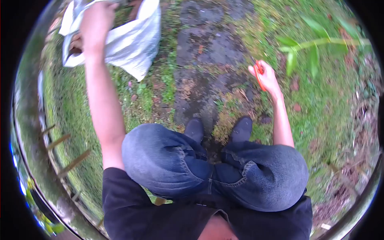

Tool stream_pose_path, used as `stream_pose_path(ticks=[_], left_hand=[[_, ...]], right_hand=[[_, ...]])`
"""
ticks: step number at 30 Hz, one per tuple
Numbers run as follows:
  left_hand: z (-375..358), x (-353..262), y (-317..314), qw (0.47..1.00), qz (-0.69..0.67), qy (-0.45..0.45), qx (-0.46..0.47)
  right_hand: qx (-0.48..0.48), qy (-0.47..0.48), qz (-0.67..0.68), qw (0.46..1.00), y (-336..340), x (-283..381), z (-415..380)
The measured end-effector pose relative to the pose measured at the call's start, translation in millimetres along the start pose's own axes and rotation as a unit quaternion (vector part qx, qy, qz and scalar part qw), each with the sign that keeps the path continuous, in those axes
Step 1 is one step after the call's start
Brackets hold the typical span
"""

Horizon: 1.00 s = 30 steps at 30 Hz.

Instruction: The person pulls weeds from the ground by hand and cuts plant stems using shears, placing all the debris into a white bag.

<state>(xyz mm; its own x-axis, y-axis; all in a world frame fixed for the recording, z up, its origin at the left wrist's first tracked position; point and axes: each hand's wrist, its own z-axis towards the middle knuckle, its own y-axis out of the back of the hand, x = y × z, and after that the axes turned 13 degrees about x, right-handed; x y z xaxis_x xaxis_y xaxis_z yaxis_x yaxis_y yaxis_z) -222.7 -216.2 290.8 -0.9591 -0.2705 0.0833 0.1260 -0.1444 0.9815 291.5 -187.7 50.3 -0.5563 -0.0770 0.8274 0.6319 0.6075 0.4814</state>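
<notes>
A white woven sack [128, 40] was held up at the far left by the left hand [96, 20], whose grip was clenched on the sack's upper edge. The sack hung open below the hand, above the grass [80, 120], and something brown could be seen inside its mouth, though what it was could not be told. At the right, a pair of orange-handled scissors [259, 74] was grasped in the right hand [266, 78], the fingers being wrapped through and around the handles; whether the blades were parted could not be told. Just to the far right of that hand, a green leafy stem [316, 44] was seen stretching sideways, blurred, apart from the scissors. Between the two hands a patch of dark, mossy paving [208, 52] was laid in the ground. Nearer, bent knees in blue jeans [168, 160] and two dark shoes [218, 129] were planted on the paving's near edge.
</notes>
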Motion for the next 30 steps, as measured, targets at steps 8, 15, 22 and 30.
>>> stream_pose_path(ticks=[8,15,22,30], left_hand=[[17,-95,-11,0.975,0.188,0.042,-0.114],[31,-189,-40,0.977,-0.109,-0.171,-0.069],[-126,-404,-127,0.702,-0.139,-0.527,0.458],[-302,-483,-211,0.593,-0.21,-0.675,0.386]], right_hand=[[-0.095,-0.115,0.026,0.989,50,-49,-81],[-0.154,-0.183,0.017,0.971,56,-71,-174],[-0.229,-0.212,0.105,0.944,44,-87,-249],[-0.287,-0.255,0.138,0.913,20,-85,-304]])
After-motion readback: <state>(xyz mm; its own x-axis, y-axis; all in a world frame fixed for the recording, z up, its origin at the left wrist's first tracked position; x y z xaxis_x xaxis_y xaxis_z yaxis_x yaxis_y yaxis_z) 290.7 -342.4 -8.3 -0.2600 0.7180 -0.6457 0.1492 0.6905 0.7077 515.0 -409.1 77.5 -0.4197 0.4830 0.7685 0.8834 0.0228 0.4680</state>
